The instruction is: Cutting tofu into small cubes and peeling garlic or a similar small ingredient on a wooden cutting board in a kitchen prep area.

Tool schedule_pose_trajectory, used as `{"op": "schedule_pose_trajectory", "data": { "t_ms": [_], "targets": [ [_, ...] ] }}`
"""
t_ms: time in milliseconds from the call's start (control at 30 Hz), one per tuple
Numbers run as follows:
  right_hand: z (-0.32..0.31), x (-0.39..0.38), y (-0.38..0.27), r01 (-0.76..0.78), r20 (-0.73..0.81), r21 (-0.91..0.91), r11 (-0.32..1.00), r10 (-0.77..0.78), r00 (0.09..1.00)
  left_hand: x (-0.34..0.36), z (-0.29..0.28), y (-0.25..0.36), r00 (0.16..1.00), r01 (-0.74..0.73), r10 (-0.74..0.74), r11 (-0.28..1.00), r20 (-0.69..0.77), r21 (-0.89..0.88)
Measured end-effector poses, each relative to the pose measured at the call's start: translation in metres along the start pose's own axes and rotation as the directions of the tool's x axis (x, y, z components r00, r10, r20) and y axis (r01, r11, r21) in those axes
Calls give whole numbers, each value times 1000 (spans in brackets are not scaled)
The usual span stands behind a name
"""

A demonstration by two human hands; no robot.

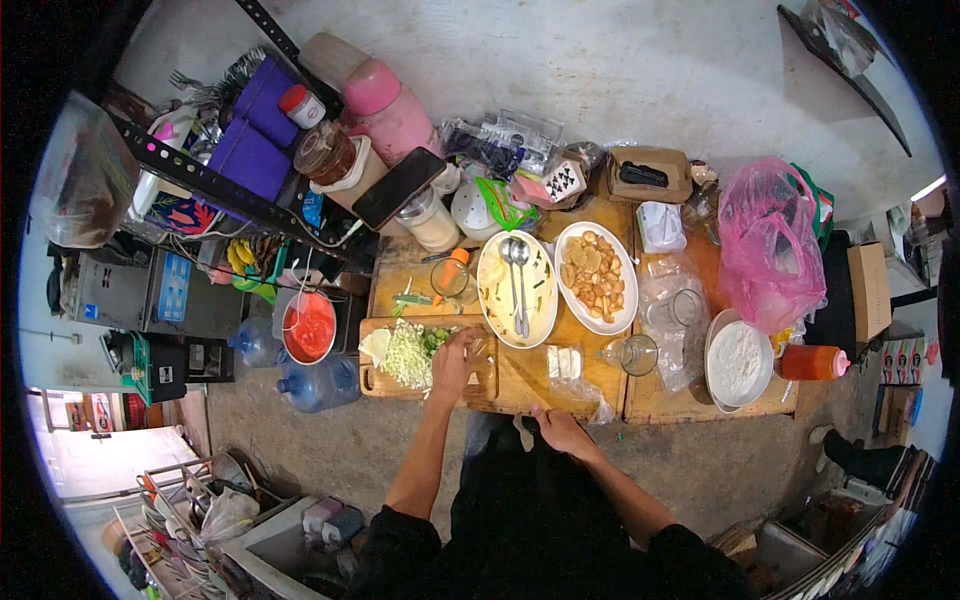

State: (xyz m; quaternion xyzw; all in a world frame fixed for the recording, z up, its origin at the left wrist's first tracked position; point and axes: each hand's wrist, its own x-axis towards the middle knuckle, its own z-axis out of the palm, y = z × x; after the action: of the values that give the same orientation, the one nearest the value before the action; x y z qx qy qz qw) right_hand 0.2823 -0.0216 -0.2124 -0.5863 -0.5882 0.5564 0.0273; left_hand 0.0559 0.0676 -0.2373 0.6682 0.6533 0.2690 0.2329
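Note:
My left hand reaches over the wooden cutting board, its fingers bent together; what they hold, if anything, is too small to make out. Beside it on the board lies a heap of chopped pale cabbage with some chopped greens. At the table's front edge my right hand is closed. A pale narrow strip shows just left of its fingers; I cannot tell whether it is a blade. A plastic bag with white blocks lies beyond the right hand.
Behind the board stand an oval dish with two spoons and a dish of brown chunks. To the right are a glass, a bowl of white powder, an orange-red bottle and a pink bag. A phone leans at the back left.

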Motion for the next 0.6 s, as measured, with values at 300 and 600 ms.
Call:
{"op": "schedule_pose_trajectory", "data": {
  "t_ms": [300, 600],
  "targets": [
    [6, 1, 4, 20, -44, 39, 999, -18, 999, -6, 5, 1, 997, 67, -69, 995, 28, 73],
    [11, 2, 8, 87, -119, 44, 995, -82, 990, -15, 9, 17, 998, -49, 37, 960, 47, 277]
  ]
}}
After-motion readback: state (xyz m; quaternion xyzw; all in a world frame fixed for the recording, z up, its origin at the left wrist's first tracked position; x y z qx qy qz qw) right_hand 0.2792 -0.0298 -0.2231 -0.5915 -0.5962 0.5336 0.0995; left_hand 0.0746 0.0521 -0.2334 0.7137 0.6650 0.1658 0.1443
